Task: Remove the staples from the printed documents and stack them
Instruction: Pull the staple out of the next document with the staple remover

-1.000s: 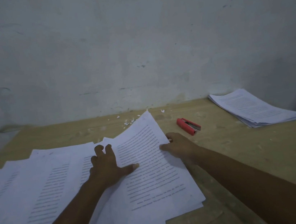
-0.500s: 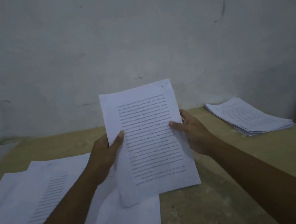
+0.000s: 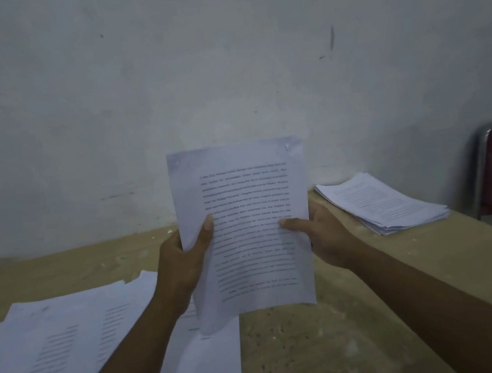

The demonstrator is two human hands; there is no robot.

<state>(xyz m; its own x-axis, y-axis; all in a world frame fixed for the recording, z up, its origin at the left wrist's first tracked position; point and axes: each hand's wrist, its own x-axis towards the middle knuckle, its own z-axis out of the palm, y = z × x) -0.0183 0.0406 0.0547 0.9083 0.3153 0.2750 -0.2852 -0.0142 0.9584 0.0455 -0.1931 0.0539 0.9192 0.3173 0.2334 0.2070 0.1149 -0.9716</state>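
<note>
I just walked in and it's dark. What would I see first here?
First, the document held upright in the middle, its sides pinched in the left grip and right grip. Next, loose sheets spread over the left of the table, and a neat stack at its far right by the wall.

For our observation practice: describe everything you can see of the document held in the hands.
The document is white paper, printed with black paragraphs too blurred to read. It is held upright above the table. Its top right corner is crumpled. The left hand grips its left edge, the right hand its right, thumbs on the front.
</note>
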